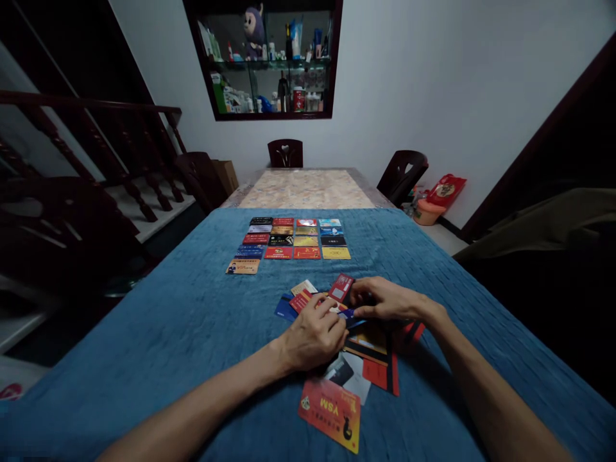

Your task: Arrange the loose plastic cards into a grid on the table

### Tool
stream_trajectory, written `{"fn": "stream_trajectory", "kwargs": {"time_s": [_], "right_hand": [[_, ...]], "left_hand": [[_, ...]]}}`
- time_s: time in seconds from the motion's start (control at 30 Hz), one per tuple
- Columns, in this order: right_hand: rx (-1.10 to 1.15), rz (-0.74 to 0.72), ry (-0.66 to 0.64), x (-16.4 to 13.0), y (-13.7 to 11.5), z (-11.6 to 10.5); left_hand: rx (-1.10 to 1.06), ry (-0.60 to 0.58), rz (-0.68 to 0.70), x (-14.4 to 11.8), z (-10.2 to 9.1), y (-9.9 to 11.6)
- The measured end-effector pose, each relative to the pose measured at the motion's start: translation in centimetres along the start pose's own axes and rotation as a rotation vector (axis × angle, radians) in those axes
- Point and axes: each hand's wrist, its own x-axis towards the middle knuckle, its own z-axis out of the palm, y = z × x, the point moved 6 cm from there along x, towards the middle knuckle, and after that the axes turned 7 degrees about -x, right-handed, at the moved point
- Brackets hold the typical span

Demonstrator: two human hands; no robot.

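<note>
Dim walls close round a long table (144, 359) draped in a blue ribbed cloth (433, 256), with dark wooden chairs (285, 153) at its far end and a stair rail (96, 109) on the left. High on the back wall, a recessed shelf (269, 61) holds bottles, jars and a purple plush toy (253, 29).

Farther up the cloth, a neat grid of cards (293, 239) lies face up in rows, one extra card (243, 266) sitting at its lower left corner.

Nearer the person, a loose heap of cards (366, 359) spreads over the cloth, partly under both hands. An orange card (331, 412) lies at the near edge of the heap, and a few cards fan out (293, 301) to the left of the fingers.

Left hand (315, 337) rests knuckles up on the heap, fingers curled, pinching the end of a dark blue card (353, 316). Right hand (387, 300) meets it from the other side, fingertips closed on the same card, just beside a tilted red card (341, 287) that leans up behind the fingers.
</note>
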Motion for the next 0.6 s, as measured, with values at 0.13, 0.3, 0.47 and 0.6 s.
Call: {"fn": "stream_trajectory", "kwargs": {"time_s": [0.13, 0.3, 0.47, 0.6], "right_hand": [[0.039, -0.029, 0.031, -0.1, -0.2, -0.6], [0.105, -0.04, 0.096, -0.3, -1.0, -1.5], [0.109, -0.038, 0.076, -0.4, -1.3, -1.4], [0.033, 0.002, 0.081, -0.1, -0.6, -1.1]], "left_hand": [[-0.014, 0.052, -0.033, 0.3, -0.9, -1.0], [-0.058, 0.04, -0.157, 0.1, -1.1, -2.6], [-0.192, 0.045, -0.279, -0.6, -0.8, -4.3], [-0.276, 0.079, -0.375, -1.0, -0.9, -5.5]]}}
